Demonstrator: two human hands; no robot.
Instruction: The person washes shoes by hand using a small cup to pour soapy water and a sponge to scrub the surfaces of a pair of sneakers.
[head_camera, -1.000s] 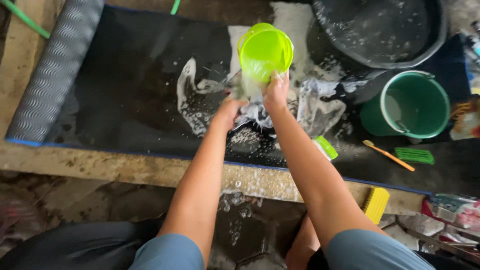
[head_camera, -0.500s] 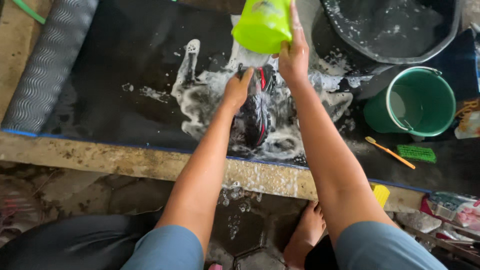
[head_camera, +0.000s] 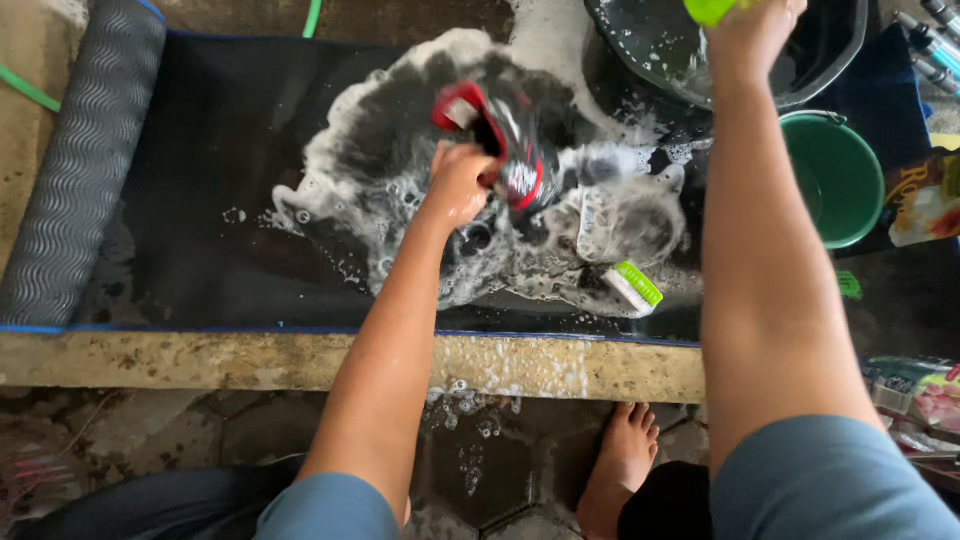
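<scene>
The lime-green scoop (head_camera: 712, 9) is cut off by the top edge, and the right hand (head_camera: 750, 35) is clamped on it above the black basin (head_camera: 830, 55). The left hand (head_camera: 458, 185) grips a black-and-red shoe (head_camera: 505, 150) (wet, foam-streaked), tilted on the soapy black mat (head_camera: 210, 200); its sole is hard to make out.

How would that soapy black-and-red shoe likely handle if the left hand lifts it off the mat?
The shoe is coated in suds, so it is probably slippery in the left hand. It looks soaked, so likely heavier than when dry. Its upper seems soft and may flex, and the wet black mat would let it slide.
</scene>
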